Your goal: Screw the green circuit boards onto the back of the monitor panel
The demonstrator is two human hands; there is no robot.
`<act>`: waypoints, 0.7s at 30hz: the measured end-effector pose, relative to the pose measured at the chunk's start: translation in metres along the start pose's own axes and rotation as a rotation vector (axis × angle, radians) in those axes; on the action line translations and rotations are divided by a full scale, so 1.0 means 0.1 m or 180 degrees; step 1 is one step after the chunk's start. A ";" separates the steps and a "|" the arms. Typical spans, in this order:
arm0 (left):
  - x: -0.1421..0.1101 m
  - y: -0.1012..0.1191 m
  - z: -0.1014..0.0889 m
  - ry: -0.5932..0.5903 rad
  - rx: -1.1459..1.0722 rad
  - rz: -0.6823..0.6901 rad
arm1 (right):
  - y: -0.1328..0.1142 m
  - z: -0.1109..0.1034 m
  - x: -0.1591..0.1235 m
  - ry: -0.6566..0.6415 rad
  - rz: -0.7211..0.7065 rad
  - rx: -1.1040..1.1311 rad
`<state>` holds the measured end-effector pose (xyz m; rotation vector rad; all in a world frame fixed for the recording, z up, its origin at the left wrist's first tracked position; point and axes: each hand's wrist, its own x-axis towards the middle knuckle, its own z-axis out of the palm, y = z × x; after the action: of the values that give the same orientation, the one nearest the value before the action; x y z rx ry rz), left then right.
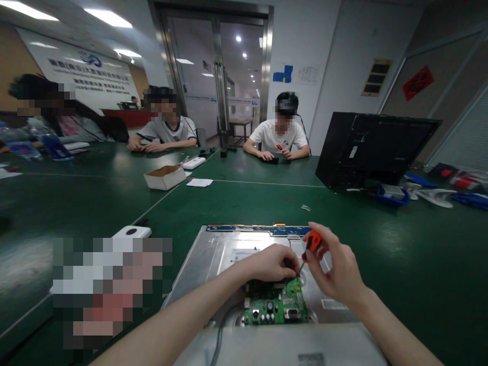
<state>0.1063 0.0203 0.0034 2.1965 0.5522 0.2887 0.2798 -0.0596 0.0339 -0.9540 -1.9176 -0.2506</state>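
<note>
The right hand [337, 267] is closed around the orange screwdriver [313, 243], whose shaft slants down-left to the upper right corner of the green circuit board [276, 302]. This board lies on the metal panel [206, 259], nearest to the left hand [272, 262], whose fingers are curled beside the tip. The fingertips hide the contact point (I cannot tell what they pinch, if anything). The panel's near part is cut off.

An orange-and-black screwdriver [312, 245] slants tip-down at the far right corner of a green circuit board [281, 301] on a silvery metal panel [202, 269], lower center of frame.
</note>
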 end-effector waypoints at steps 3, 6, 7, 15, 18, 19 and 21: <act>0.00 -0.01 0.00 0.0001 -0.0006 -0.0009 | 0.01 0.01 -0.01 0.0108 0.0006 -0.0095; 0.00 -0.02 0.01 0.0021 -0.0024 -0.0020 | 0.03 0.04 -0.01 0.0226 -0.0028 -0.0178; 0.00 -0.02 0.01 0.0029 -0.0025 -0.0025 | 0.04 0.05 -0.02 0.0236 -0.0035 -0.0185; 0.00 0.00 0.00 -0.0005 0.0096 0.0015 | 0.03 0.01 -0.02 0.0081 0.0058 -0.0152; 0.00 -0.02 0.01 -0.0063 0.0202 0.0021 | 0.01 -0.01 -0.01 -0.0024 0.0098 -0.0046; 0.01 -0.03 0.01 -0.0087 0.0237 0.0023 | 0.01 -0.01 -0.01 -0.0026 0.0095 -0.0038; 0.01 -0.05 0.02 -0.0138 0.0299 0.0035 | 0.01 0.00 -0.01 0.0049 0.0062 -0.0095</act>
<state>0.1065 0.0222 -0.0020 2.2915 0.5398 0.2242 0.2801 -0.0593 0.0332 -0.9873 -1.8944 -0.2751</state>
